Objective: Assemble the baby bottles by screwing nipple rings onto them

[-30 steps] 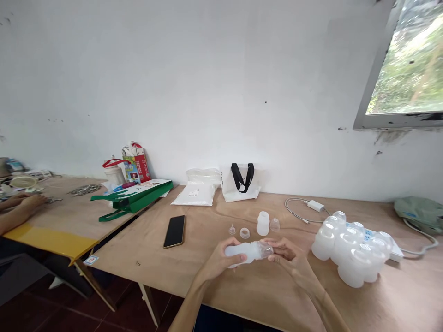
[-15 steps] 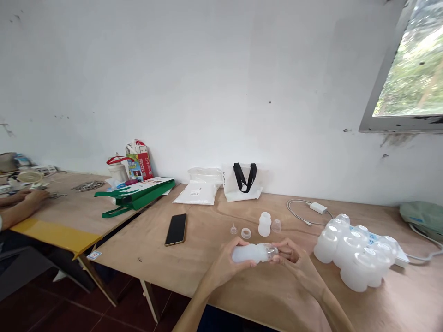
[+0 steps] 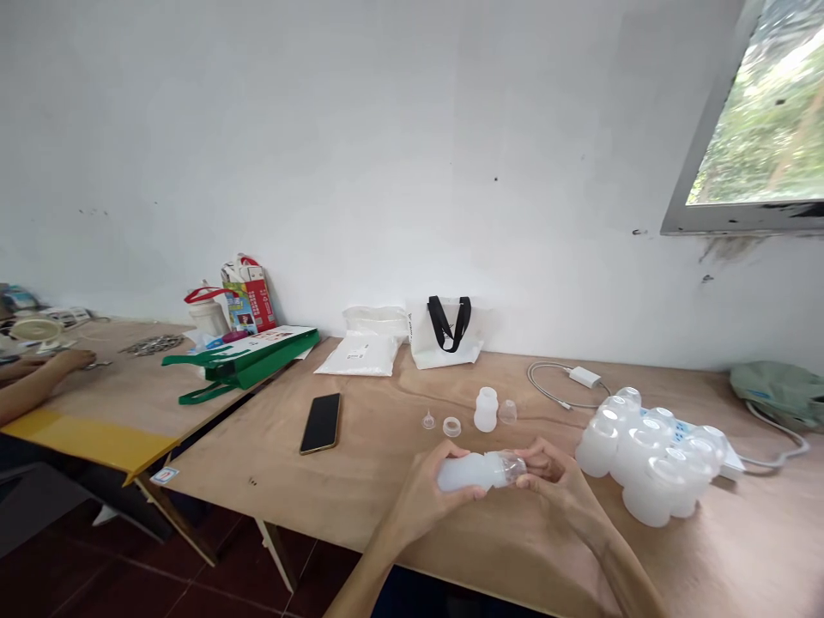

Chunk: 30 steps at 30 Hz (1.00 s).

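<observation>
My left hand (image 3: 433,485) is wrapped round the body of a translucent baby bottle (image 3: 469,473), which lies sideways above the table's front edge. At the bottle's right end sits a clear cap (image 3: 513,468), pinched by the fingers of my right hand (image 3: 554,478). Just beyond my hands on the table are a small clear nipple (image 3: 428,421), a ring collar (image 3: 451,427), an upright open bottle (image 3: 486,409) and a loose clear dome cap (image 3: 508,412). Several capped bottles (image 3: 650,455) stand grouped to the right.
A black phone (image 3: 320,422) lies left of my hands. Against the wall are a white packet (image 3: 360,352) and a white bag (image 3: 445,339). A charger cable (image 3: 584,377) and a green cap (image 3: 776,395) are at right. Another person's arm (image 3: 48,386) rests on the left table.
The whole view has shifted slightly. My hands still hold the bottle and its cap, with the bottle a little further right and the fingers of my right hand slightly repositioned.
</observation>
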Motion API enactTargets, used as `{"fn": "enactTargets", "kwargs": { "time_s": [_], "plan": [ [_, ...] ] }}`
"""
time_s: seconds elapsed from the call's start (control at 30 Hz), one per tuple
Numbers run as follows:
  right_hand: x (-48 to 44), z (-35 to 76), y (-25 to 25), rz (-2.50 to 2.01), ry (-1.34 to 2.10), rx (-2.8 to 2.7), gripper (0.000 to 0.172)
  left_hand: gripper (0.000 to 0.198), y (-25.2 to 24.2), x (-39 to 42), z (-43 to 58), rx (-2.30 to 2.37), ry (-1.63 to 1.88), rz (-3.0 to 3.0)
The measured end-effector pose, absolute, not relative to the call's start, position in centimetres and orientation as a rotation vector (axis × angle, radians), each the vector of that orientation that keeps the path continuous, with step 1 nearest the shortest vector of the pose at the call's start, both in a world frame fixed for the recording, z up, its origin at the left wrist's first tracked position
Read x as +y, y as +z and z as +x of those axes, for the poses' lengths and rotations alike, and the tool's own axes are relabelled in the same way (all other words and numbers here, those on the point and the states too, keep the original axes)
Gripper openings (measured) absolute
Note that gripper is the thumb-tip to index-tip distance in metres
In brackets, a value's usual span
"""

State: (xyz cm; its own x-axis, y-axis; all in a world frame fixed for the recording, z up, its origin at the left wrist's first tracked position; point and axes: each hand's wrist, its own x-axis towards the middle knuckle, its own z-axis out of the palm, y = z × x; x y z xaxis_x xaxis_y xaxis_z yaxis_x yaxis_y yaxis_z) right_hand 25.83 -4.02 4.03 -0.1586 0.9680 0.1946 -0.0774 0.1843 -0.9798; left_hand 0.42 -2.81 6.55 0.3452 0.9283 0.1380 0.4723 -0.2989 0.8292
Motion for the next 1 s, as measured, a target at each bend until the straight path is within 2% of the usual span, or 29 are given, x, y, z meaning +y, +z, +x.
{"fn": "enactTargets", "kwargs": {
  "time_s": [0.3,0.53,0.7,0.83,1.0],
  "plan": [
    [-4.4,25.2,4.4,-0.954,1.098,-1.360,0.039,0.052,5.7,-2.2,0.6,1.158,0.928,1.884],
    [-3.4,21.7,4.7,-0.917,1.061,-1.424,0.053,0.064,4.8,-1.5,0.3,1.124,0.691,1.939],
    [-2.9,20.5,3.4,-1.018,1.020,-1.630,0.051,0.065,2.8,-0.3,0.1,1.071,0.690,1.940],
    [-2.2,21.9,0.1,-1.390,0.698,-1.858,0.046,0.064,1.8,0.6,-0.6,1.131,0.666,2.019],
    [-1.3,23.2,-3.1,-1.475,0.395,-2.176,0.044,0.087,1.2,1.7,-2.0,1.125,0.466,2.305]
  ]
}}
